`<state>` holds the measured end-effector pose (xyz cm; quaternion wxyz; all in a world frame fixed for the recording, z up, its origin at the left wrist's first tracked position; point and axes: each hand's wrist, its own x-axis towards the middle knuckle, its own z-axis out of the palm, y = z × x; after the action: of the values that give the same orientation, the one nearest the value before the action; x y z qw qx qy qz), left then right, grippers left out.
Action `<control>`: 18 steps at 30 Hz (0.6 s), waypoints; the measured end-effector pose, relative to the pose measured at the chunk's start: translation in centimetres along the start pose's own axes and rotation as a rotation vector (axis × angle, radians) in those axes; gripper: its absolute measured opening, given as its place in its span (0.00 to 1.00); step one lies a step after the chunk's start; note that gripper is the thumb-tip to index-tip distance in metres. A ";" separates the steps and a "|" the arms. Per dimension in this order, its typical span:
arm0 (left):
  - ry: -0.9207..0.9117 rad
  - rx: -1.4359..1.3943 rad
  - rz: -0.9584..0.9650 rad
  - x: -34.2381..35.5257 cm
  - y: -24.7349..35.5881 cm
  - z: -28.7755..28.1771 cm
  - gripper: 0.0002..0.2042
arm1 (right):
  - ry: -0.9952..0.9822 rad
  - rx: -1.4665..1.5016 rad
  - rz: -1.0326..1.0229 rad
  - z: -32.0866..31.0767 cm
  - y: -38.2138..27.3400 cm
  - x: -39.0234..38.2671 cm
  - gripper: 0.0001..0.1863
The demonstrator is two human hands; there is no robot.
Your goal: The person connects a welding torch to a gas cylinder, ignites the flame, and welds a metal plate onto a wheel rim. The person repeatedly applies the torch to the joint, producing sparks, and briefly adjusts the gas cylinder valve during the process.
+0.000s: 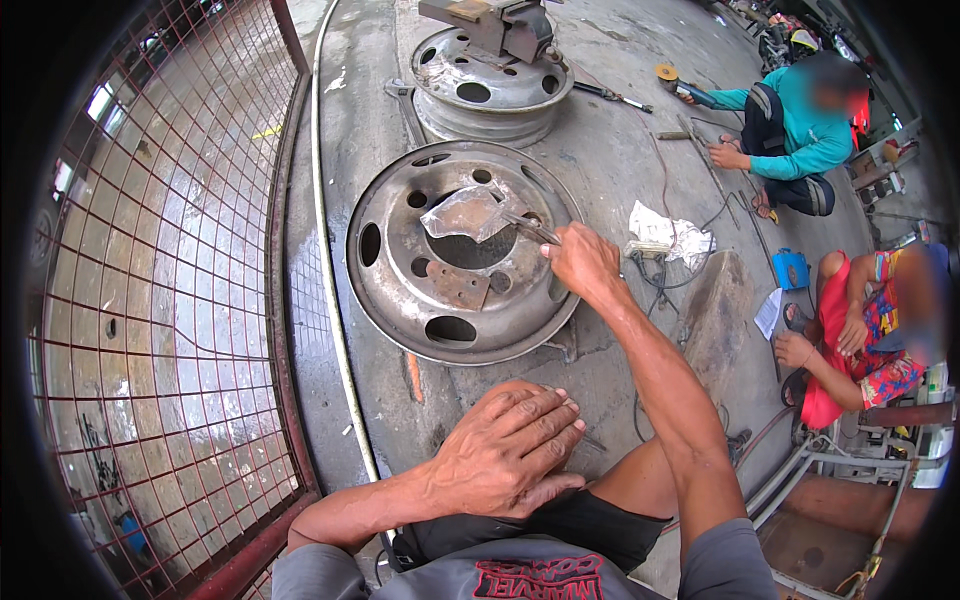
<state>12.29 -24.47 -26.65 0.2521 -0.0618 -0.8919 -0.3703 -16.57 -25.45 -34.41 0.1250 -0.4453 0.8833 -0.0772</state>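
My right hand (pixel 585 255) grips metal pliers (pixel 536 228), whose jaws reach the edge of a flat, irregular metal plate (pixel 462 212). The plate lies over the center opening of a grey steel wheel rim (pixel 385 300), which lies flat in front of me. A rusty plate with holes (pixel 455 285) sits on the rim, nearer to me. My left hand (pixel 520 450) rests over my bent knee, below the rim, palm down with fingers loosely bent.
Another rim (pixel 485 120) carries a bench vise (pixel 515 35) behind. A red wire-mesh gate (pixel 170 300) stands left. At right, one person (pixel 800 150) squats with an angle grinder (pixel 690 88), another (pixel 850 350) sits near a blue case (pixel 790 268). A stone slab (pixel 710 310) and cables lie between us.
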 end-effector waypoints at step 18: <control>0.002 0.014 0.005 -0.4 0.2 -0.2 0.26 | -0.042 -0.117 -0.088 2.2 0.3 -1.1 0.20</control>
<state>12.77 -24.46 -26.55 0.2545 -0.0621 -0.8940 -0.3635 -15.56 -24.49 -36.38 0.1136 -0.4916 0.8631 -0.0215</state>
